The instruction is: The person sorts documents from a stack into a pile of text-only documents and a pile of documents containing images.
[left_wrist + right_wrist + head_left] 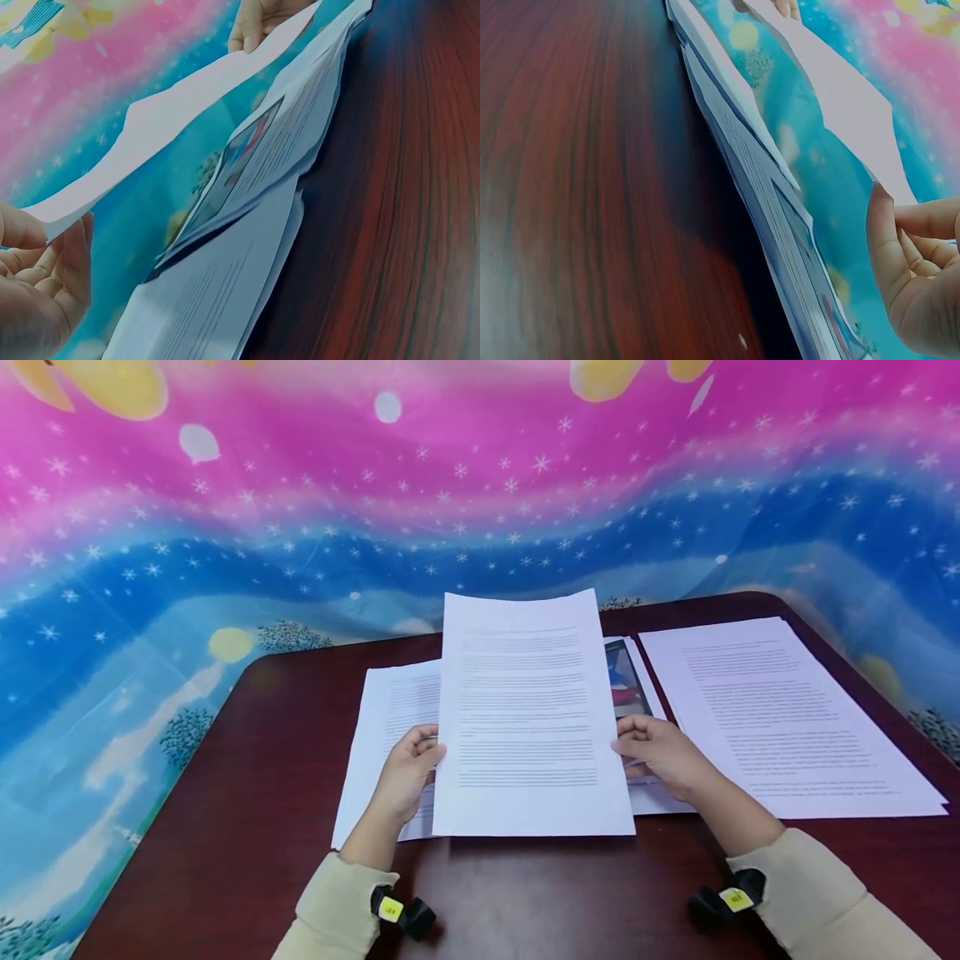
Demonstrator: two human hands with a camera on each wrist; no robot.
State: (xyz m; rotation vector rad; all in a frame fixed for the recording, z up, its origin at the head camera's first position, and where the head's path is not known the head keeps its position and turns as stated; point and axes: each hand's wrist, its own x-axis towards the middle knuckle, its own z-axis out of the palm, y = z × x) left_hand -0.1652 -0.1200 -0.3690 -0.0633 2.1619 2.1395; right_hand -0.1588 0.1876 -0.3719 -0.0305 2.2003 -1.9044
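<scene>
A sheet of paper with printed lines is held up above the table, its face toward the head camera. My left hand pinches its left edge between thumb and fingers. On the opposite edge, my right hand pinches the sheet the same way. Both wrist views show the paper slightly bowed and raised off the stacks below. Behind it lies a left stack of printed pages. A middle stack with a colour picture is mostly hidden by the raised sheet.
A further stack of printed pages lies at the right of the dark reddish-brown table. A colourful curtain with snowflakes hangs behind the table. Each wrist wears a black strapped device.
</scene>
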